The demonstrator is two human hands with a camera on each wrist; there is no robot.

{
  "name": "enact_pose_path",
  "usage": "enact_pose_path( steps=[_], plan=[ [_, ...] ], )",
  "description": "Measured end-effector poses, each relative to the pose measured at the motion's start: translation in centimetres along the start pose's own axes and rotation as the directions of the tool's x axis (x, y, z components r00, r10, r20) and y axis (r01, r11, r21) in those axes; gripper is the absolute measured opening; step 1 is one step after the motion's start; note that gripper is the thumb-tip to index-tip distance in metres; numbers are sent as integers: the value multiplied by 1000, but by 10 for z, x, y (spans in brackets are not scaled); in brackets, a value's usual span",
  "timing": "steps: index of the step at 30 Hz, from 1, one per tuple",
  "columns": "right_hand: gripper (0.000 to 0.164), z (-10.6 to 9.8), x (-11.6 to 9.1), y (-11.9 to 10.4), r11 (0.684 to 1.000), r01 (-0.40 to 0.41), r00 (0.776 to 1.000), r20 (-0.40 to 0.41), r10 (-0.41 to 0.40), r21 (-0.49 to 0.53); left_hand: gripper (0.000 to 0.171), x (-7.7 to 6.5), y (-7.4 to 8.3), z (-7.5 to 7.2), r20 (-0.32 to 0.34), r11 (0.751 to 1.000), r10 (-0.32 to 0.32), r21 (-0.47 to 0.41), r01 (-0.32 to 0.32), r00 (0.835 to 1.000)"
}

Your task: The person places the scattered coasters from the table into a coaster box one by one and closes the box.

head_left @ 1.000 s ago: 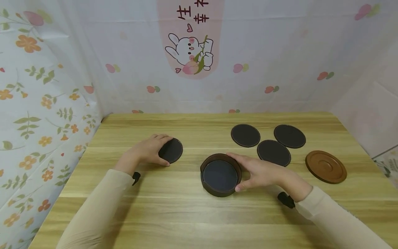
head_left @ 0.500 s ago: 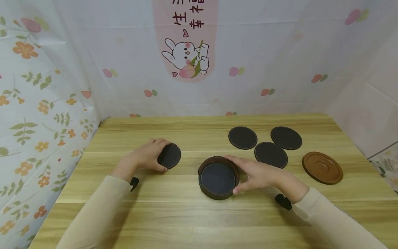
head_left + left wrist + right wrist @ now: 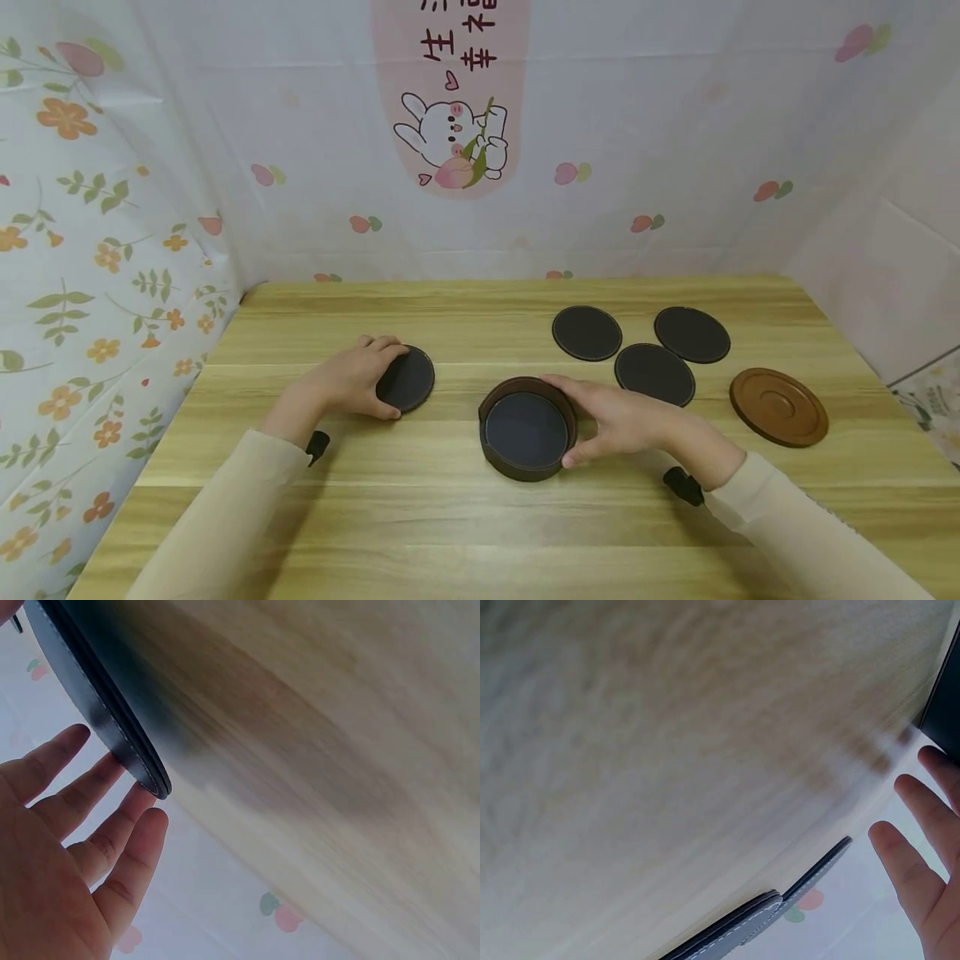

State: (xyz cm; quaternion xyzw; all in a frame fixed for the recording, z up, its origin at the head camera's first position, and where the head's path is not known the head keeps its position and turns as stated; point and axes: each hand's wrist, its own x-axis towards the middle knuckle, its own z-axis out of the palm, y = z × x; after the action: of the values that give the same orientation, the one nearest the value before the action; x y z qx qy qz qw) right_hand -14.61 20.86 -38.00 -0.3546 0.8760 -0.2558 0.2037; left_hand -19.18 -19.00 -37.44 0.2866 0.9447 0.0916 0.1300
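Note:
My left hand [image 3: 352, 379] grips a round black coaster [image 3: 407, 379] at the left of the table, thumb at its near edge and fingers at its far side. In the left wrist view the stitched coaster [image 3: 101, 705] shows a layered edge; whether it is one or a stack I cannot tell. At the middle stands a round brown coaster holder [image 3: 491, 458] with a gap in its left wall. A black coaster [image 3: 527, 430] lies inside it. My right hand [image 3: 622, 417] holds the holder's right side, thumb at the front and fingers at the back.
Three black coasters lie behind my right hand: one at the back [image 3: 587, 333], one farther right [image 3: 692, 335] and one nearer [image 3: 660, 373]. A brown round lid-like disc [image 3: 780, 407] lies at the right. Patterned cloth [image 3: 322, 150] hangs behind the wooden table [image 3: 420, 525].
My left hand and its coaster have shifted slightly left. The right hand keeps its hold on the coaster holder. The head view has moved a little.

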Motion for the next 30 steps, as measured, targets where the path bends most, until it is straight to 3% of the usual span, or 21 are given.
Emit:
enact_pose_path(
  steps=[13,30],
  plan=[
    [115,1,-1,0,1000,-19,1000,0,19,12,93,-9,23,-4,-74,993,89,79,-83,993],
    [115,1,-2,0,999,-34,999,-6,34,-2,92,-9,49,-13,-125,989,146,43,-142,981]
  ],
)
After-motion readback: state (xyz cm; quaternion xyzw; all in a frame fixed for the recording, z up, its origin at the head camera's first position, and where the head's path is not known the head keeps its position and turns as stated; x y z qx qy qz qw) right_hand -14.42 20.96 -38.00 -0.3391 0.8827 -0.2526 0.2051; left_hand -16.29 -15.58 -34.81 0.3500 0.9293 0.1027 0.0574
